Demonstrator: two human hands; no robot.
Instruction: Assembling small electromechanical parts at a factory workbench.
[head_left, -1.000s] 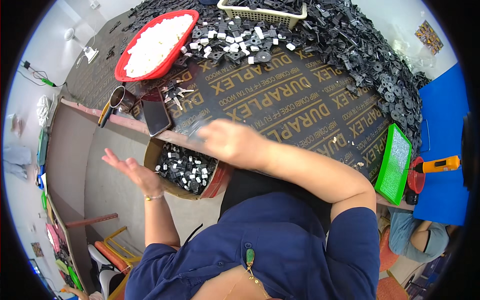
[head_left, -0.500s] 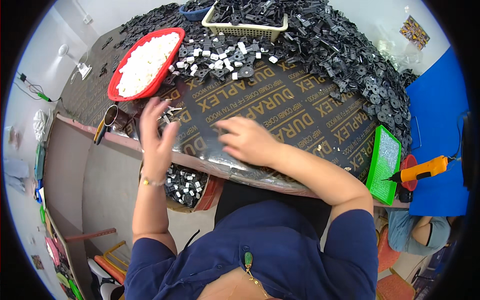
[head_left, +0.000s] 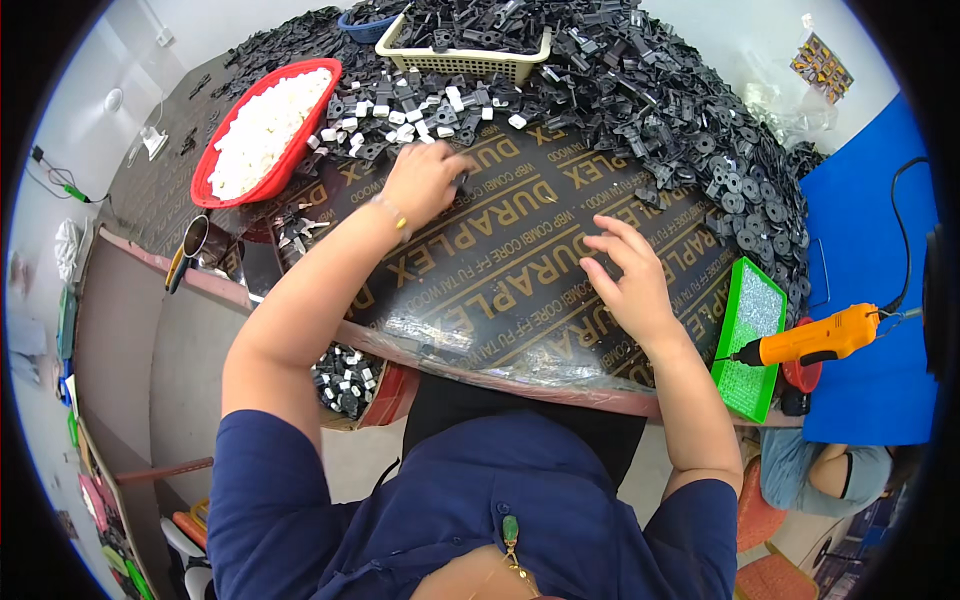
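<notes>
Tabletop (head_left: 520, 250): near-black, slanted rows of gold-brown lettering plus thin lines. Front edge (head_left: 560, 395): dusty pink. Small part (head_left: 460, 181) at left hand (head_left: 425, 180): black. Big heap (head_left: 670, 110): black throughout. Nearer cluster (head_left: 410, 115): black with white blocks. Left tray (head_left: 202, 190): bright red; pieces (head_left: 262, 135) inside, white. Basket (head_left: 465, 64): cream. Bowl (head_left: 363, 31) behind: blue. Right tray (head_left: 735, 385): vivid green; bits (head_left: 752, 305) inside, silvery. Power screwdriver (head_left: 820, 338): orange, black nose. Panel (head_left: 865, 240): solid blue. Shirt (head_left: 490, 470): plain navy. Pendant (head_left: 511, 530): green. Wall picture (head_left: 822, 68): orange and dark patches.

One fisheye view looks down from the head, close above the torso (head_left: 440, 500), across the worktable (head_left: 500, 270).
</notes>
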